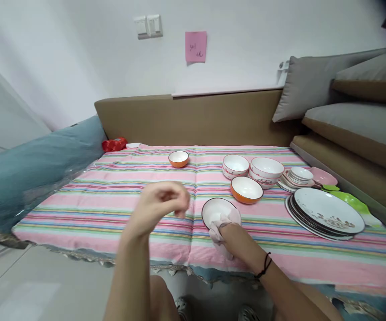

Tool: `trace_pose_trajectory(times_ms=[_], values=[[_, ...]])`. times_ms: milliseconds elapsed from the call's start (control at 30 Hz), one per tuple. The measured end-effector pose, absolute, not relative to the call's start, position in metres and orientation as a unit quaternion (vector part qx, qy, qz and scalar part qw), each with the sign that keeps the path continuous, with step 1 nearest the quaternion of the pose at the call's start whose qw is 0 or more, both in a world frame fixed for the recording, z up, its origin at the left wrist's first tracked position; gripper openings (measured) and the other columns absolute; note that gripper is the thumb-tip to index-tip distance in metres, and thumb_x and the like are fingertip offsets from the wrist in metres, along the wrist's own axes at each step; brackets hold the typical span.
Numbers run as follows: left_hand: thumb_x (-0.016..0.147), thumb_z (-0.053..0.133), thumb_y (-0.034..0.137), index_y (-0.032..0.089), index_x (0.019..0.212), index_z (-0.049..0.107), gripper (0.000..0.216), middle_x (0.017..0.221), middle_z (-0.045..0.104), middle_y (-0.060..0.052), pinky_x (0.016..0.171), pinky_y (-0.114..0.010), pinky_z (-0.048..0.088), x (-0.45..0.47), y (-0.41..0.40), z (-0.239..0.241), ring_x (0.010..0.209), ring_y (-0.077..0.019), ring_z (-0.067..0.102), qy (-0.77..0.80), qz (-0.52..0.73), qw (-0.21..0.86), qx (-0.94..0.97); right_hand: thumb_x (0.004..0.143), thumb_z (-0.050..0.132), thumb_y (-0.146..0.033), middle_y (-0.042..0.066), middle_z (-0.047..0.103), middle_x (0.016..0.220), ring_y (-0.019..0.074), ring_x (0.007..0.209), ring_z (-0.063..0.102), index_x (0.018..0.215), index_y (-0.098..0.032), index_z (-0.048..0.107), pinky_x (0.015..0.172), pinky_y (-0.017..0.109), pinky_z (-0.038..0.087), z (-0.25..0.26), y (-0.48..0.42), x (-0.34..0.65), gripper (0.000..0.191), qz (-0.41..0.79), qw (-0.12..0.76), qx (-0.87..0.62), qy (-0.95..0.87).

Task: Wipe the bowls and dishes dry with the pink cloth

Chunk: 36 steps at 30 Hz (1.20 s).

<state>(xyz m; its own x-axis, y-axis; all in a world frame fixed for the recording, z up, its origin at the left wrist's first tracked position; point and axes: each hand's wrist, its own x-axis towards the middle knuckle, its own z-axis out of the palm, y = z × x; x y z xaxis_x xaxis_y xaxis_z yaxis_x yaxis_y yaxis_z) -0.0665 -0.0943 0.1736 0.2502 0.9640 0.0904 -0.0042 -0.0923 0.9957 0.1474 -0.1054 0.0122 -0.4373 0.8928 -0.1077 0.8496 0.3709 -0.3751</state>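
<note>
My right hand [234,236] grips a pale pink cloth [221,223] and presses it into a white bowl with a dark rim [213,207] at the near middle of the striped cloth. My left hand [161,205] hovers just left of that bowl, fingers curled loosely with nothing visible in them. An orange bowl with a white inside [246,189] stands right behind the bowl I wipe.
Two white patterned bowls [235,165] [266,169] sit further back, a small orange bowl [178,158] at the back left. A stack of large plates [326,216], small dishes [300,175], pink and green plates lie right. Sofa back and cushions surround the striped cover [95,209].
</note>
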Motion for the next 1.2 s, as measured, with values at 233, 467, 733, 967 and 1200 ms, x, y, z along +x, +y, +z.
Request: trace_pose_trajectory(times_ms=[233,467,733,967,1200], values=[[0.089,0.049,0.042,0.015,0.069,0.061,0.035,0.078,0.067,-0.013,0.073,-0.033,0.048,-0.007,-0.057,0.074,0.084,-0.0272,0.065,0.638,0.24,0.363,0.635,0.074,0.05,-0.008,0.017,0.062,0.127,0.0284,0.112,0.06,0.124,-0.013,0.06,0.092,0.035,0.044,0.023,-0.11,0.154,0.051,0.195,0.033,-0.516,-0.834],[0.091,0.044,0.043,0.009,0.117,0.058,0.045,0.092,0.067,-0.018,0.069,-0.038,0.052,-0.003,-0.052,0.046,0.075,-0.0298,0.067,0.65,0.147,0.428,0.611,0.076,0.052,-0.011,0.018,0.053,0.139,0.0305,0.124,0.053,0.144,-0.011,0.041,0.1,0.04,0.042,0.024,-0.113,0.15,0.069,0.181,0.014,-0.501,-0.846],[0.088,0.042,0.032,0.027,0.141,0.039,0.054,0.099,0.066,-0.009,0.052,-0.028,0.052,-0.002,-0.05,0.03,0.06,-0.018,0.063,0.562,0.175,0.563,0.58,0.08,0.066,-0.049,0.021,0.044,0.146,0.0393,0.137,0.036,0.135,-0.013,0.054,0.112,0.05,0.025,0.015,-0.107,0.155,0.066,0.113,0.015,-0.6,-0.792],[0.089,0.038,0.068,0.035,0.148,0.028,0.068,0.147,0.041,-0.007,0.085,-0.034,0.051,0.014,-0.069,0.042,0.117,-0.0277,0.054,0.512,0.22,0.614,0.559,0.07,0.072,-0.042,0.019,0.007,0.161,0.0357,0.148,0.004,0.155,-0.01,0.007,0.117,0.053,0.014,0.0,-0.108,0.149,0.112,0.255,0.073,-0.545,-0.795],[0.095,0.026,0.062,0.029,0.142,0.035,0.058,0.145,0.043,-0.007,0.095,-0.034,0.046,0.016,-0.063,0.03,0.129,-0.026,0.044,0.56,0.253,0.58,0.534,0.086,0.057,-0.043,0.011,0.071,0.092,0.0247,0.083,0.064,0.1,-0.015,0.069,0.078,0.036,0.047,0.023,-0.11,0.158,0.034,0.334,0.104,-0.548,-0.76]])
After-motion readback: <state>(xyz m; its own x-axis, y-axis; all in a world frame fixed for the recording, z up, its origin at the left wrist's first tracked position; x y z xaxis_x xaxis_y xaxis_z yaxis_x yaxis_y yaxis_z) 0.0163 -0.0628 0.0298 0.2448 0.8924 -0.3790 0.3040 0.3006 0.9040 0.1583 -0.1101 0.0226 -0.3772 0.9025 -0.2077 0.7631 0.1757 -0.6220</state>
